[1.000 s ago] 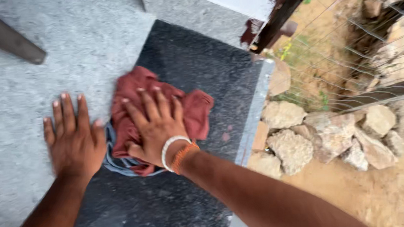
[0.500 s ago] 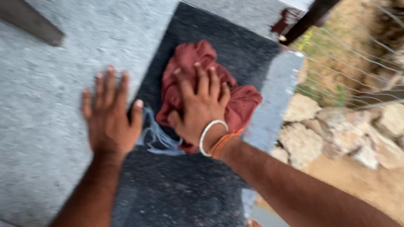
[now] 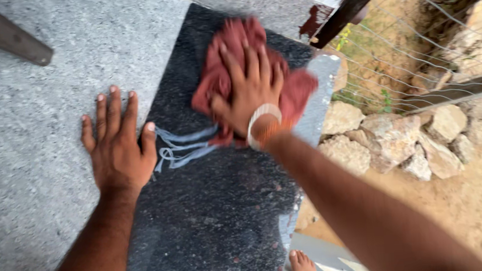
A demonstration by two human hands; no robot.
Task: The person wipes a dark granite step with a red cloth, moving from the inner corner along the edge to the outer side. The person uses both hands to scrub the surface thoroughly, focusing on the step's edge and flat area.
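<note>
My right hand presses flat, fingers spread, on a crumpled red cloth with pale blue strings trailing from it. The cloth lies on a dark polished stone slab, near its far end. White and orange bangles sit on my right wrist. My left hand rests palm down with fingers apart, on the edge where the grey granite surface meets the dark slab, holding nothing.
A dark post rises at the slab's far right corner. A wire fence and a pile of rocks on sandy ground lie to the right. A dark wooden bar crosses the top left. A bare foot shows at the bottom.
My right hand has pushed the red cloth away from me along the dark slab, toward its far end. My left hand has stayed planted at the slab's left edge.
</note>
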